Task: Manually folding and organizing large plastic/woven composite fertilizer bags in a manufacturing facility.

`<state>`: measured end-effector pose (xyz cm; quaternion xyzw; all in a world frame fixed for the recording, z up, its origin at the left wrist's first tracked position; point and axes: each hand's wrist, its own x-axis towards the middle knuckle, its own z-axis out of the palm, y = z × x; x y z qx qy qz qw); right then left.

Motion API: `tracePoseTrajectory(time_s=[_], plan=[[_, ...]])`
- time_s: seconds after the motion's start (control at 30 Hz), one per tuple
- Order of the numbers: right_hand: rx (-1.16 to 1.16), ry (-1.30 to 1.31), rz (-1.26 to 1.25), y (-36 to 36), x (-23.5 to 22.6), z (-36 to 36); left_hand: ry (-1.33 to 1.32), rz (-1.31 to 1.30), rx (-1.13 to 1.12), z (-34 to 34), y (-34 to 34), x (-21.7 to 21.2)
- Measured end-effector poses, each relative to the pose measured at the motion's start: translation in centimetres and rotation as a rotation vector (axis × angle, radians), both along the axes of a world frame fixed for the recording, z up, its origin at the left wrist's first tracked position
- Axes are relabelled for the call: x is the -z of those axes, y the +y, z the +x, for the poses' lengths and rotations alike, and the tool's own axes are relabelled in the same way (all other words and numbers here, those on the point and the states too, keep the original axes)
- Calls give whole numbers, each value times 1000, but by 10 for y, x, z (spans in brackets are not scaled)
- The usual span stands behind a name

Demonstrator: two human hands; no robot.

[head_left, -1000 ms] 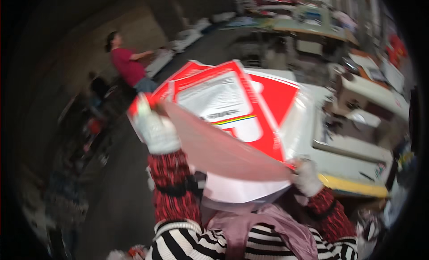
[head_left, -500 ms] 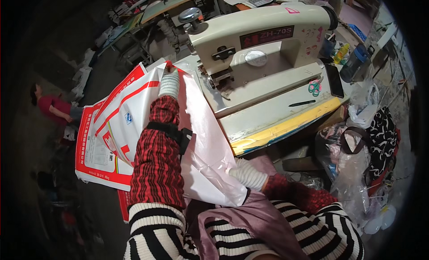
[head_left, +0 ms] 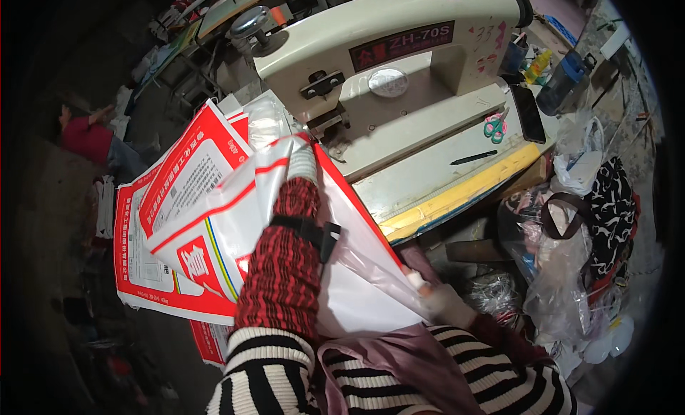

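Note:
A white plastic sack [head_left: 371, 304] with red printing and a clear inner liner is stretched between my hands, in front of the sewing machine [head_left: 399, 47]. My left hand [head_left: 304, 165], in a pale glove, is closed on the sack's far edge close to the machine's needle area; its fingertips are mostly covered by the sack. At the near right corner my right hand [head_left: 444, 302], also gloved, grips the sack's edge and liner, slightly blurred. More red-and-white sacks [head_left: 132, 236] lie stacked on the left, beneath the held one.
On the machine table, edged with yellow [head_left: 464, 190], lie a black pen [head_left: 474, 158], small green-handled scissors [head_left: 494, 127] and a phone [head_left: 529, 115]. A blue bottle [head_left: 564, 83] stands behind. Bags [head_left: 564, 229] hang at the right. Another person [head_left: 89, 137] is at far left.
My left hand has moved right, bringing the sack's far edge toward the needle area. My right hand has shifted right and slightly down, stretching the sack. The view has also shifted a little.

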<state>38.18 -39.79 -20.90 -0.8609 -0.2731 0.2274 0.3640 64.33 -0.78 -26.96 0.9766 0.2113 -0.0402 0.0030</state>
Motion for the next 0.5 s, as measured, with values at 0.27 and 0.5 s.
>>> tracePoseTrajectory(time_s=[0.27,0.5], plan=[[-79,-98,78,134,-16,104,102,247,250,-95,64,-93],[-270,35,-35,173,-19,170,694,-126,867,-238,-88,-242]])
